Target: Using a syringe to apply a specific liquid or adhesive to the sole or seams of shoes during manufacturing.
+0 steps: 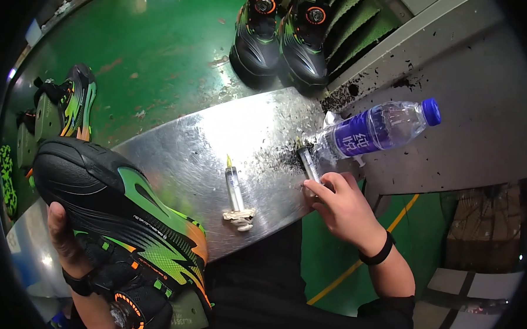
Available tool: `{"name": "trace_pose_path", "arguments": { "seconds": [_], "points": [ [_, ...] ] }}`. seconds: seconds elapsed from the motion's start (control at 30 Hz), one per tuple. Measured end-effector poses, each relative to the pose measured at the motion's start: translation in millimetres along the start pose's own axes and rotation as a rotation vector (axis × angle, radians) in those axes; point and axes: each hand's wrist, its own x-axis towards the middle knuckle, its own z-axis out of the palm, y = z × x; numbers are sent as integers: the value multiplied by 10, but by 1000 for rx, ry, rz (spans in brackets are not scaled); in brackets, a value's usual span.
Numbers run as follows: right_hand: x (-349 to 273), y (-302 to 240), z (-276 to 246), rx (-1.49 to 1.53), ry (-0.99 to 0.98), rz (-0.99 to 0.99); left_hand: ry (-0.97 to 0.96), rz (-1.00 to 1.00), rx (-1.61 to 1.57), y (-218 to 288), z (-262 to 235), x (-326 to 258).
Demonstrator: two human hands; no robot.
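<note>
My left hand (66, 238) is wrapped round a black sneaker (149, 218) with green and orange side panels and a dial closure. The shoe is tilted, its toe toward the upper left, and a greenish last (187, 314) shows at its collar. My right hand (347, 200) pinches the rear end of a syringe (308, 162), whose tip rests at a black-smeared patch of the metal sheet (182, 131). A second syringe (234, 187) with a yellow needle tip lies on the sheet, with crumpled whitish material round its rear end.
A clear bottle (377, 129) with blue cap and label is beside my right hand. Two black sneakers (257, 46) stand on the green table (163, 42) at the back; another sneaker (78, 103) is at the left. A grey metal panel (478, 85) borders the right, cartons (484, 227) below it.
</note>
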Motion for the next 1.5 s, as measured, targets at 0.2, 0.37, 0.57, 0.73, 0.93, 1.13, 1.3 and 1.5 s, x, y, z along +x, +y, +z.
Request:
{"name": "trace_pose_path", "arguments": {
  "seconds": [0.2, 0.37, 0.57, 0.73, 0.93, 1.13, 1.3, 1.5],
  "points": [
    [122, -51, -1, 272, -55, -43, 94, 10, -3, 96, -125, -133],
    [-348, -249, -342, 771, -69, 383, -17, -68, -176, 86, -60, 133],
    [-272, -708, -311, 1456, 126, 311, -71, -146, -310, -64, -370, 219],
    [326, -1175, -290, 1687, 31, -85, -84, -54, -106, 45, -488, 58],
    [815, -1835, -600, 1648, -101, -232, -258, 8, -31, 134, -428, -65],
    [1130, -2018, -590, 1587, -217, -432, -371, 102, 114, 131, -473, -142],
    [1170, -1995, -452, 1600, -227, -573, -419, 138, 174, 204, -494, -205],
    [1163, -1995, -441, 1550, -203, -469, -453, 163, 215, 227, -470, -192]
  ]
}}
